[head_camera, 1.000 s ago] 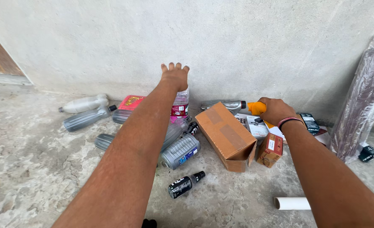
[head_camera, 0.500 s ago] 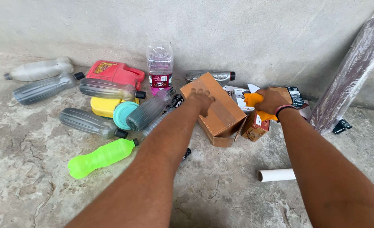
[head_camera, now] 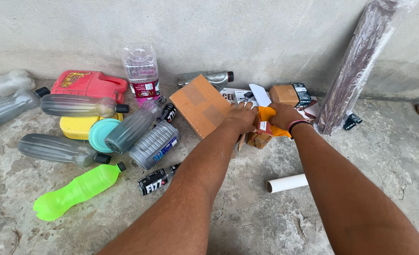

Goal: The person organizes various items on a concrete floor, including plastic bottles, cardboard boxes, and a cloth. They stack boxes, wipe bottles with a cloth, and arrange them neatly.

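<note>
The orange item [head_camera: 267, 115] (soft, perhaps cloth) sits on the floor [head_camera: 247, 217] between the brown box [head_camera: 201, 105] and small carton [head_camera: 260, 137]. Right hand [head_camera: 283, 115] is clamped on it; left hand [head_camera: 241, 117] presses beside. Best steadied by both hands, lifted gently.

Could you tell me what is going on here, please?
A person crouches over clutter on a concrete floor by a wall. Both hands meet on an orange thing: the left hand beside a cardboard box, the right hand gripping it. Plastic bottles, including a green bottle, lie to the left.
</note>
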